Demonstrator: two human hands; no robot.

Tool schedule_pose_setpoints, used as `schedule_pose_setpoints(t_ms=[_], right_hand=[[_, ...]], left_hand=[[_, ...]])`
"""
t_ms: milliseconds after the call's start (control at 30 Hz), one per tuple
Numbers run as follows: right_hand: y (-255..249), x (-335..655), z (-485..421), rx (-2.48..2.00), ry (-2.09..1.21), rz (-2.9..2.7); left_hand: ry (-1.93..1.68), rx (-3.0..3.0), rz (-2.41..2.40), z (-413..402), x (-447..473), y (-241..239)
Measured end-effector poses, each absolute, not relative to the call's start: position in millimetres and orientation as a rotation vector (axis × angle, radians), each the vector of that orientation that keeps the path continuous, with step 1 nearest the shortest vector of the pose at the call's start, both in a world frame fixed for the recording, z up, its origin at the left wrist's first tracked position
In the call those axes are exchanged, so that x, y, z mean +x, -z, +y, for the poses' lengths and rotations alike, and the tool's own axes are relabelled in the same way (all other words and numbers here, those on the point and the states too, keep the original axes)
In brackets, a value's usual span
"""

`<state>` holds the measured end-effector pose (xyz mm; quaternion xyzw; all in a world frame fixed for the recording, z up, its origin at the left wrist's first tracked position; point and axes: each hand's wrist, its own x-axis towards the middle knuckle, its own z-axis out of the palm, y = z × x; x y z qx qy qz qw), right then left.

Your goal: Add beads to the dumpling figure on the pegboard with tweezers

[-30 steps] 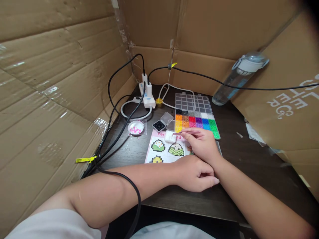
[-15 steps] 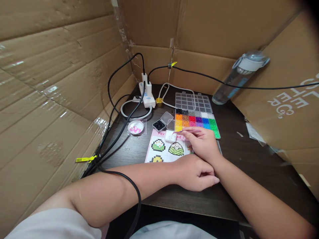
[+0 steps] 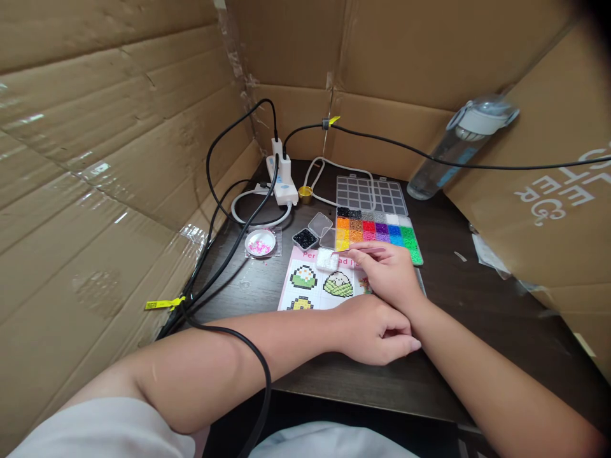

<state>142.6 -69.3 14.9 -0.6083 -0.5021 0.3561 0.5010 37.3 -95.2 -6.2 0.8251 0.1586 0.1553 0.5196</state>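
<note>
My right hand pinches a pair of pink tweezers, whose tips point left over a small clear box of white beads. That box stands with its lid up on a printed bead pattern sheet. Curled loosely against my right wrist is my left hand, with nothing visible in it. Beyond my right hand lies an open case of coloured beads, partly covered by the hand. Another small box, full of black beads, is open beside the sheet. Whether the tweezers grip a bead is too small to tell.
A white dish of pink beads rests on a clear pegboard at left. Behind are a power strip and a gold-coloured round container. A black cable crosses my left forearm. A water bottle leans against the cardboard.
</note>
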Motion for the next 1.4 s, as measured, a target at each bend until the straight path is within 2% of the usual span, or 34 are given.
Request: schedule_pose_setpoints(t_ms=[500,967,1167,1400], right_hand=[[-16,142,-69,-1.450,-0.876,-1.252],[-23,149,-73,-1.433,-0.748,-1.216],[-36,194,-88,-1.425,-0.571,-1.155],[-18,256,-114,-1.464,-0.712,-1.088]], left_hand=[[-0.392,1.983,0.371,-96,37,7],[-0.345,2.012,0.383,-95,37,5],[-0.378,2.054,0.309,-91,36,2],[-0.463,2.090,0.287,-90,37,5]])
